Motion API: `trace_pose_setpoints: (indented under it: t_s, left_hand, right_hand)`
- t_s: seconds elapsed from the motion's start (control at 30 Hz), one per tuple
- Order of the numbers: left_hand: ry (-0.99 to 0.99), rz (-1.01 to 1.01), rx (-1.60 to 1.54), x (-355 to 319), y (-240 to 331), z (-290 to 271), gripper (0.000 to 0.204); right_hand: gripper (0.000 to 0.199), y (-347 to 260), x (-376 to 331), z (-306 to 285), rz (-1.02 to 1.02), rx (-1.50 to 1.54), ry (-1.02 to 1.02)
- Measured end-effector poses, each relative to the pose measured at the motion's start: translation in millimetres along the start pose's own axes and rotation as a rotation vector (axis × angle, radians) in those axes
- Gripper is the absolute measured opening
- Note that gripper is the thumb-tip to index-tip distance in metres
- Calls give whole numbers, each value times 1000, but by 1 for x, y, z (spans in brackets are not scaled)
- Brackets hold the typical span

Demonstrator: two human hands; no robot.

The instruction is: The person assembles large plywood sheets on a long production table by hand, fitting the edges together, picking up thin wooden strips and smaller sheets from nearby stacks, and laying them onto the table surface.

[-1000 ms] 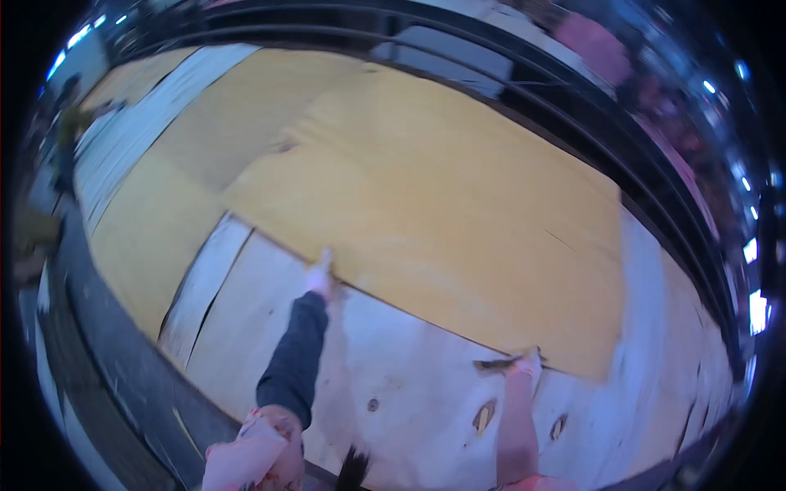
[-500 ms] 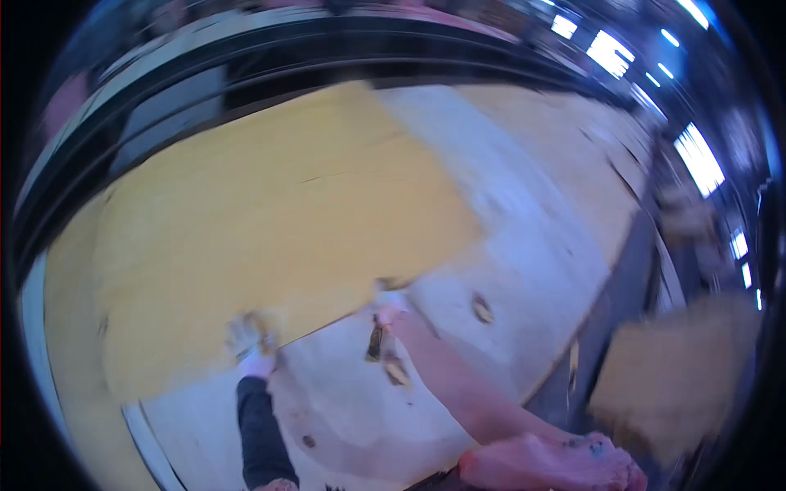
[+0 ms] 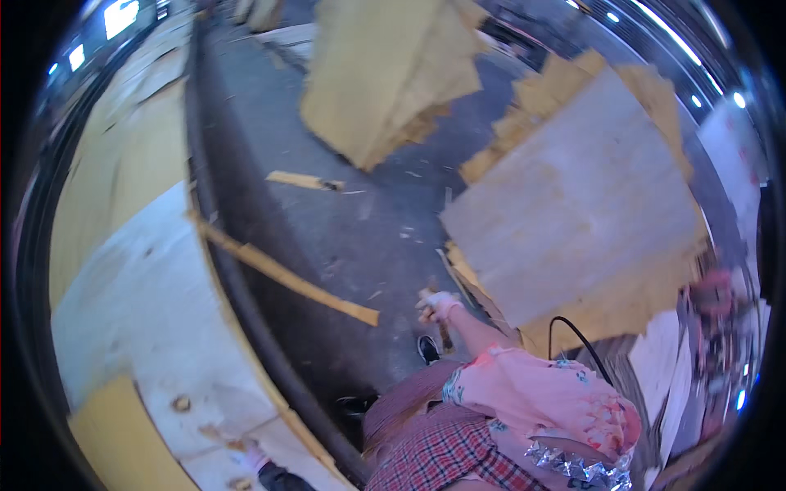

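My right hand, in a white glove, is stretched out over the grey floor and shut on a small wood scrap. It is close to the near corner of a big pale veneer sheet lying on a pile. A long thin wood strip slants from the table's edge out over the floor, left of that hand. My left hand, with a dark sleeve, rests at the lower left on the pale sheet that covers the table. It is too small and blurred to show its fingers.
The table's dark curved rim runs top to bottom at the left. A yellowish veneer pile lies on the floor at the top, with a loose strip below it. A black cable loops by my right arm. My shoe stands on the floor.
The view has swung right, from the yellow sheet on the table to the floor and veneer piles. My right hand left the sheet's edge and now reaches out over the floor.
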State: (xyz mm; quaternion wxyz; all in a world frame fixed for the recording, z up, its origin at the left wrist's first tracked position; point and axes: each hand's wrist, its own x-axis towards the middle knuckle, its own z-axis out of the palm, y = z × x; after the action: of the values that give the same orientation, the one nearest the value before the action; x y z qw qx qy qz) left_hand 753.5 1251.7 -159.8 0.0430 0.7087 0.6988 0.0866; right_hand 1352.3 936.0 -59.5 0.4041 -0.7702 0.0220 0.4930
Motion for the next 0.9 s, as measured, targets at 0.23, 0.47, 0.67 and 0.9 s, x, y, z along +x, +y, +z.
trace_pose_setpoints:
  t_s: [0.23,0.47,0.67,0.9]
  left_hand:
    - [-481,754,-767,-129,495,-99,54]
    - [-1075,690,-808,-236,685,-53,68]
    - [-545,1351,-739,-259,868,3,75]
    - [-1200,1266,-852,-343,1134,-66,93]
  right_hand:
    - [40,87,-79,-247,269,605,809]
    - [46,270,-71,-376,215,1180,880]
    - [40,281,-55,-408,124,1334,856]
    - [40,232,-134,-451,80,1463,1128]
